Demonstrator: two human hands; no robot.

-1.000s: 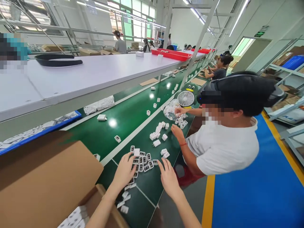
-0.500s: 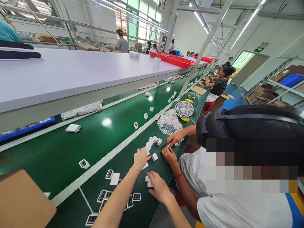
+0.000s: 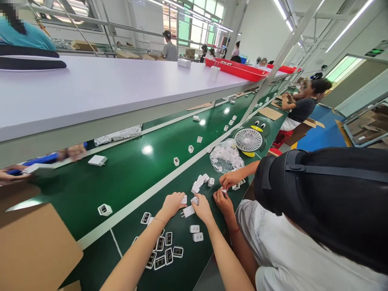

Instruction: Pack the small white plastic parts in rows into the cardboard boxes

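Observation:
My left hand (image 3: 172, 204) is closed on a white charger block (image 3: 184, 199) above the green bench. Beside it, my right hand (image 3: 203, 208) has its fingers closed round another small white charger (image 3: 195, 199). A white charger with metal prongs (image 3: 188, 211) lies between the hands, close to my right fingers. Nearer me are two white charger blocks (image 3: 196, 233) side by side. Several blocks with dark open faces (image 3: 160, 262) lie around my left forearm. A cluster of white chargers (image 3: 198, 184) sits beyond my hands.
On my right a co-worker's hands (image 3: 226, 186) handle a small white piece. A plastic bag of white parts (image 3: 226, 155) and a penguin fan (image 3: 249, 139) stand beyond. Chargers dot the green belt (image 3: 145, 173). A cardboard box (image 3: 42, 246) is at lower left, under a white shelf (image 3: 121, 89).
My right hand has left the two charger blocks and moved forward to another charger. My left hand has drawn back with a charger. Another person's hands have appeared at far left.

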